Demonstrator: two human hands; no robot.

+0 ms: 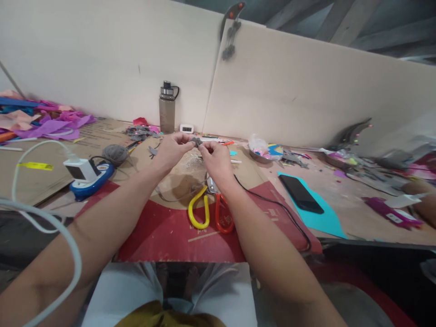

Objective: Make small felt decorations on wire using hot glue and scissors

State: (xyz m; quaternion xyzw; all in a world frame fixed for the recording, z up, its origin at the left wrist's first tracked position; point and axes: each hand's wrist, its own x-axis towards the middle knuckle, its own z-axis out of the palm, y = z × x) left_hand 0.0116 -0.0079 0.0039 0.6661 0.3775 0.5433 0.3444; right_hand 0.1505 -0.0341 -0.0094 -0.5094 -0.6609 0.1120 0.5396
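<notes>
Scrap of gray material [196, 141] sits pinched between left hand [172, 151] and right hand [218, 160].

Gray piece [196, 142] too small to identify, scissors [206, 208] partly hidden, co-worker's arm [425, 200] cut off

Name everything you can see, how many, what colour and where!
Small piece: 1, grey, held at centre
Cardboard: at least 2, red and brown, centre, left
Scissors: 1, yellow and red handles, on cardboard
Bottle: 1, smoky, near back panels
Display: 1, white, right of bottle
Yarn ball: 1, grey, left
Power strip: 1, blue, left
Phone: 1, black, right, on turquoise sheet
Bowl: 1, brownish, beyond phone
Scraps: many, mixed colours, left, right
Cables: several, white, black, both sides
Someone's arm: 1, far right
Left hand: 1, bare, on the piece
Right hand: 1, bare, on the piece
</notes>
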